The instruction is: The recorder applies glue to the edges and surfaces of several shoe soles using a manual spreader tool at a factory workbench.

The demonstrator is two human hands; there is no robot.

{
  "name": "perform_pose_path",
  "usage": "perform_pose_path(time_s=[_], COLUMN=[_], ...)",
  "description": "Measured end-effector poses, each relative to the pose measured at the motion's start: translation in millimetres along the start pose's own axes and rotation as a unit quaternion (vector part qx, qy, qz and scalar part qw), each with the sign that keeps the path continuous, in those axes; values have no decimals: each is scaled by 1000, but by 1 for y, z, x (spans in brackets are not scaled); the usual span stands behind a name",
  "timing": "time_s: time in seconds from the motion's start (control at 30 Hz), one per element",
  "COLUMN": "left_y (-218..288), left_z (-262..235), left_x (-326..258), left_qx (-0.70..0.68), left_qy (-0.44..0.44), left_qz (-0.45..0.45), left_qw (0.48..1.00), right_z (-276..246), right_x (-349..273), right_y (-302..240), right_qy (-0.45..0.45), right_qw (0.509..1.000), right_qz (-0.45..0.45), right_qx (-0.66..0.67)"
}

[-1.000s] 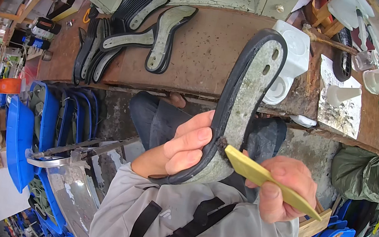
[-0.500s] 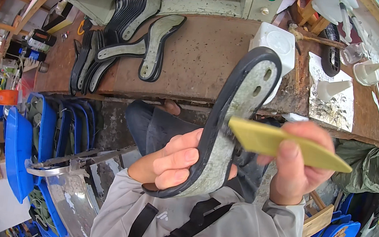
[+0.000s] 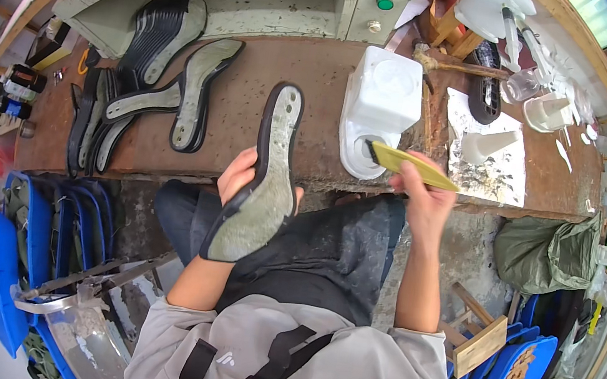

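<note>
1. Black-rimmed and grey-faced, the sole (image 3: 263,191) is above the lap (image 3: 325,255), gripped by the left hand (image 3: 238,174), with digits showing at both edges.
2. Its long axis runs away from the lap, narrow end toward the bench (image 3: 301,65), broad end nearest the person.
3. The right hand (image 3: 426,199) pinches a yellow brush (image 3: 410,161), which lies roughly crosswise, dark tip pointing left.
4. That tip is at the round well of the white pot (image 3: 388,97); whether they touch cannot be told.
5. The right hand is nearer the white pot; the sole lies farther left, well apart from the brush.
</note>
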State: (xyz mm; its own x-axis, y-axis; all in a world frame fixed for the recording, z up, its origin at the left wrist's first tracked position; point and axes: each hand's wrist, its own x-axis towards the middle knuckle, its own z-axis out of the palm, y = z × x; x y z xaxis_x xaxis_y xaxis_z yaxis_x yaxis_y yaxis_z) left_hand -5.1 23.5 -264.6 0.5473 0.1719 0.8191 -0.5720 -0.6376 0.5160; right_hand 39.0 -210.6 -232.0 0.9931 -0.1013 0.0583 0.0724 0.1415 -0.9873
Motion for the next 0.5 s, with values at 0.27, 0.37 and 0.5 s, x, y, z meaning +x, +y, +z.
perform_pose_path(time_s=[0.27,0.37,0.5], left_y=[-27,-23,-30], left_z=[4,10,15], left_x=[-29,-28,-19], left_qx=[55,1,128], left_qy=[-236,-149,-179], left_qz=[-211,-248,-139], left_qw=[947,957,966], right_z=[-1,0,1], right_x=[11,12,15], right_y=[39,39,38], right_qy=[-37,-47,-62], right_qw=[947,943,942], right_qz=[-143,-139,-134], right_qx=[-284,-298,-301])
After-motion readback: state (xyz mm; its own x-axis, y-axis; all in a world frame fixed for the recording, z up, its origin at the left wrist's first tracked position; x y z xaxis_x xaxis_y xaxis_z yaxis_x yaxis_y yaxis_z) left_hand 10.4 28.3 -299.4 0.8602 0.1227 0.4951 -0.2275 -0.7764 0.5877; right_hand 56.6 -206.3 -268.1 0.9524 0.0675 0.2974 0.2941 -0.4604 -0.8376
